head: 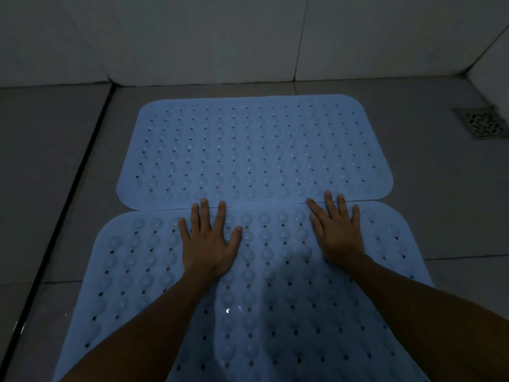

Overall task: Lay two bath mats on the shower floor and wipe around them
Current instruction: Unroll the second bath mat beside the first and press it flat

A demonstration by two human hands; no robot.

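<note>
Pressing near bath mat (248, 285) flat: left hand (208, 244) and right hand (337, 232) spread, fingers straight, fingertips at seam. Far bath mat (253, 150) lies just beyond, edges touching, long axes parallel across shower floor (440, 188). Drain (480, 122) far right, right hand nearer.

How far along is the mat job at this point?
Done: far mat lies flat near the wall. In hand: left hand and right hand press the near mat flat, its edge meeting the far one. Left: wiping the floor; no cloth in view.
</note>
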